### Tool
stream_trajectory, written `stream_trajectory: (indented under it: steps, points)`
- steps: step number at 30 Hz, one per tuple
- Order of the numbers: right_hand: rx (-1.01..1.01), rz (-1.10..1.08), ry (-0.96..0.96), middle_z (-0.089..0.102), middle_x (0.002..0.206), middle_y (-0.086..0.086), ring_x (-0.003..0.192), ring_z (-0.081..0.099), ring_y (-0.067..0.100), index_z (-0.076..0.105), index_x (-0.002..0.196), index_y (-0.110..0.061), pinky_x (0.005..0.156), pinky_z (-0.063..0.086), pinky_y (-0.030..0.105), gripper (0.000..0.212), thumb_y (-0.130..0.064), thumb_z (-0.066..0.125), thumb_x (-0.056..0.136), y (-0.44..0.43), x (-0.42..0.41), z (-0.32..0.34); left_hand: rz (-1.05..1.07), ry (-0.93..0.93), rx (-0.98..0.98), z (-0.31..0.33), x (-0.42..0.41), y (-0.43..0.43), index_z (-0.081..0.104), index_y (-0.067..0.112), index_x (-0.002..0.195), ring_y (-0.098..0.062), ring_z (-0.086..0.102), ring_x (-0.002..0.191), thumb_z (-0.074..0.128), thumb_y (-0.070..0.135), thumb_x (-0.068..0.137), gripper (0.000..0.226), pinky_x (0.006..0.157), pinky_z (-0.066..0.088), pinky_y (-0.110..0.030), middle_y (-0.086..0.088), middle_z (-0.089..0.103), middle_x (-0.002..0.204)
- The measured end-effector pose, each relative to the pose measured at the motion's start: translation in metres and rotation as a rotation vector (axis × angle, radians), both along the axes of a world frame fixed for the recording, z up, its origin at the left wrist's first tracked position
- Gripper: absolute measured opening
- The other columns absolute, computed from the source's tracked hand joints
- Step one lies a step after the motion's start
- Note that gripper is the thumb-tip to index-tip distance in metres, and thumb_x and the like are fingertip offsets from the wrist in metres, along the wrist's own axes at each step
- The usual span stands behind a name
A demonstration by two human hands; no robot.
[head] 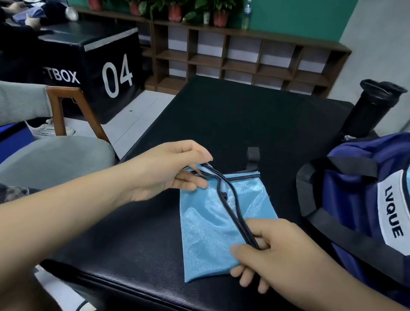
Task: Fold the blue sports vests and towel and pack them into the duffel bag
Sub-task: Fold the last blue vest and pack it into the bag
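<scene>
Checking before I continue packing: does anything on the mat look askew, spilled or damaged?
Nothing looks spilled or torn. The blue vest lies folded at a slant on the black mat, with its dark trim running loose across the top rather than tucked in. The left hand pinches its far corner, the right hand its near edge.

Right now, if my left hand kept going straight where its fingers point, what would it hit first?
Your left hand pinches the folded light blue mesh vest; past it, probably the navy fabric duffel bag, though depth is unclear.
</scene>
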State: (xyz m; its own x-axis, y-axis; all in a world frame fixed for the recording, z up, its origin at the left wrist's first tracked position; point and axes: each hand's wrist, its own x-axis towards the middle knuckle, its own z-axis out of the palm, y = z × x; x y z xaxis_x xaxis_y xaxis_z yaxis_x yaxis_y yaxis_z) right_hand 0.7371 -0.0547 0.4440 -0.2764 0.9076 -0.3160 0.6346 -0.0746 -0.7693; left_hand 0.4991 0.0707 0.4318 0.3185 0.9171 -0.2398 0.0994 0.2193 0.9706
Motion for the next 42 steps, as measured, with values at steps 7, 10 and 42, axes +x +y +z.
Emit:
stream_trajectory:
  steps: [7, 10, 42]
  points:
    - [-0.078, -0.034, -0.101, 0.079, 0.076, 0.003, 0.067, 0.076, 0.024, 0.063, 0.084, 0.003, 0.054, 0.057, 0.035, 0.035, -0.027, 0.059, 0.101, 0.005, 0.027, -0.016, -0.107, 0.209, 0.089, -0.011, 0.026, -0.003, 0.069, 0.016, 0.119, -0.025, 0.079, 0.101, 0.071, 0.031, 0.103, 0.022, 0.083, 0.059, -0.036, -0.003, 0.077, 0.104]
    - [0.03, -0.034, -0.271, 0.073, 0.065, 0.004, 0.056, 0.07, 0.02, 0.056, 0.076, -0.002, 0.054, 0.057, 0.036, 0.046, -0.043, 0.056, 0.099, 0.0, 0.035, -0.021, -0.142, 0.274, 0.108, -0.017, 0.031, -0.002, 0.063, 0.024, 0.126, -0.02, 0.079, 0.101, 0.075, 0.034, 0.099, 0.031, 0.085, 0.06, -0.037, -0.004, 0.077, 0.11]
    - [0.779, 0.397, -0.533, 0.059, 0.141, -0.014, 0.144, 0.042, 0.005, 0.071, 0.117, -0.025, 0.119, 0.027, 0.029, 0.053, -0.061, 0.033, 0.11, 0.027, 0.054, -0.047, -0.661, 1.076, 0.965, -0.025, 0.026, -0.094, 0.053, 0.034, 0.092, -0.011, 0.053, 0.088, 0.051, 0.05, 0.086, 0.017, 0.072, 0.053, -0.038, 0.011, 0.051, 0.096]
